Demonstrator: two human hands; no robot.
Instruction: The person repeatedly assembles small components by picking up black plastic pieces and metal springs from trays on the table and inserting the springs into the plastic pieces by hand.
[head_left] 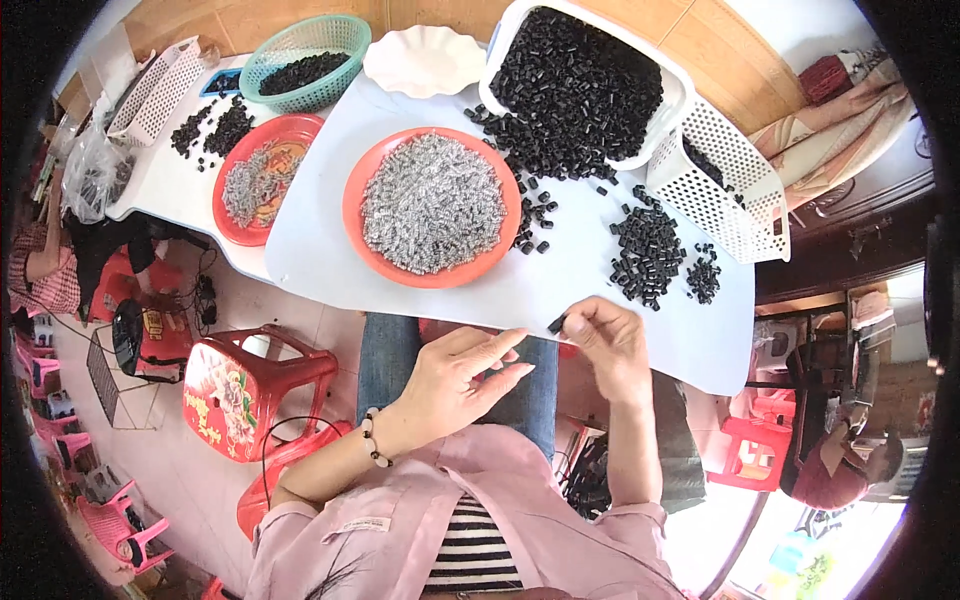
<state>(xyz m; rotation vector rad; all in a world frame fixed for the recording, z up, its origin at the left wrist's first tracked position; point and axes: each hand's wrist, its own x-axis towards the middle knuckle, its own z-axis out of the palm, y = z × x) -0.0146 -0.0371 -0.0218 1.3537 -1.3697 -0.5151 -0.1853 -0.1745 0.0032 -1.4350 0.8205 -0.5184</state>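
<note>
My right hand (612, 345) pinches a small black cylindrical piece (557, 324) between thumb and fingertips, over the front edge of the pale table (330, 245). Facing it from the left, my left hand (468, 372) has its index finger and thumb stretched apart; nothing shows clearly between them. Beyond the hands stands an orange-red plate (356, 232) heaped with small clear and grey pieces (432, 205). A loose pile of black pieces (648, 250) lies to the right of it, with a smaller black pile (703, 275) alongside.
A white tub (680, 95) overflows with black pieces at the back. Beside it sits a white perforated basket (735, 205). A scalloped white plate (425, 62), green basket (357, 60) and second red plate (228, 232) stand farther left. A red stool (225, 390) is by my left side.
</note>
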